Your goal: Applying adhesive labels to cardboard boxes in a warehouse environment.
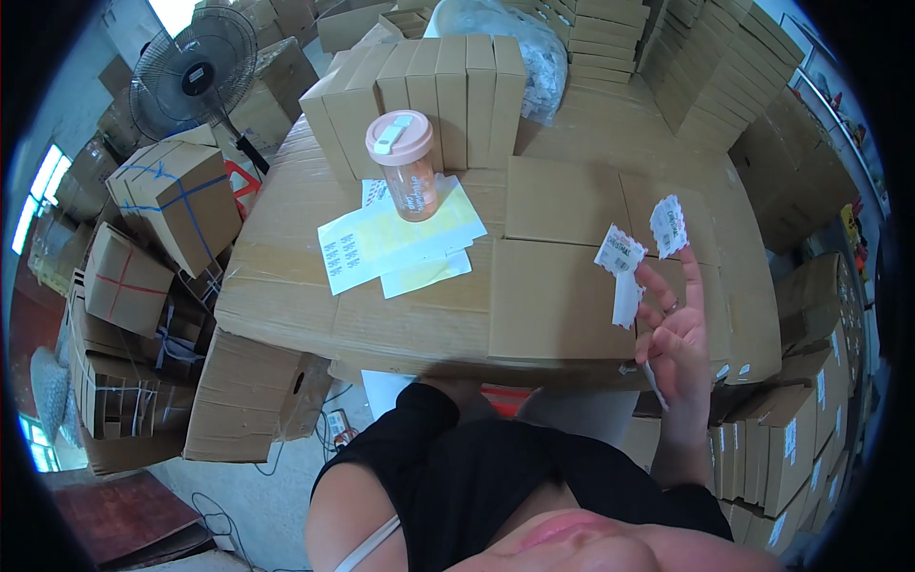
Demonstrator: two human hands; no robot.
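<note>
My right hand [677, 348] is raised over the right front of the cardboard-covered table, fingers apart, the index pointing up. Small white printed sticker labels cling to its fingers: one label [669, 227] at the index fingertip, another label [620, 248] with a narrow strip [626, 300] beneath it by the other fingers. A further white strip [656, 385] hangs near the palm. Behind the hand lie flat brown cardboard pieces [562, 300]. My left hand [463, 393] is low near my lap at the table's front edge, in shadow, its fingers hidden.
A pink-lidded tumbler [410, 176] stands on yellow and white label sheets [400, 243]. Behind it is a row of upright brown boxes [429, 100], with a plastic bag [543, 71] beyond. Tied boxes [181, 200] and a fan [195, 76] are at left; stacked cartons [782, 443] fill the right.
</note>
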